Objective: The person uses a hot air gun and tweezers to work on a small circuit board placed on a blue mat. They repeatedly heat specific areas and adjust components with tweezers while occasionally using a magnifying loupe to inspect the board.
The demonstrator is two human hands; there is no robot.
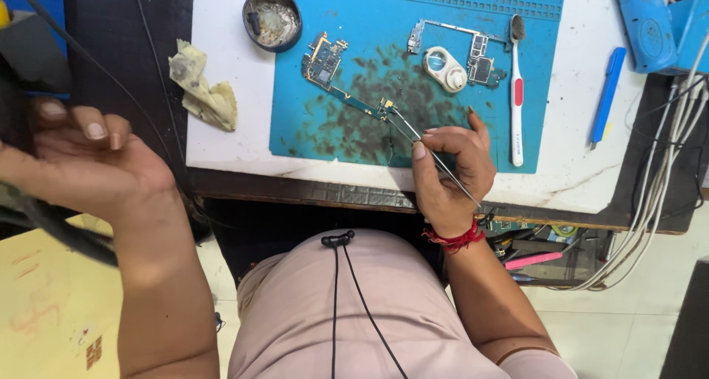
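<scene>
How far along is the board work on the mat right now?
Done: two bare circuit boards lie on the stained blue mat, the second board set aside. In hand: the right hand pinches tweezers onto the near board. The left hand grips a dark cable off the table. Left: cannot tell.

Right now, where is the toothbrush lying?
In the head view, the toothbrush lies on the right part of the blue mat, just right of a circuit board and above the right hand, which holds tweezers.
</scene>
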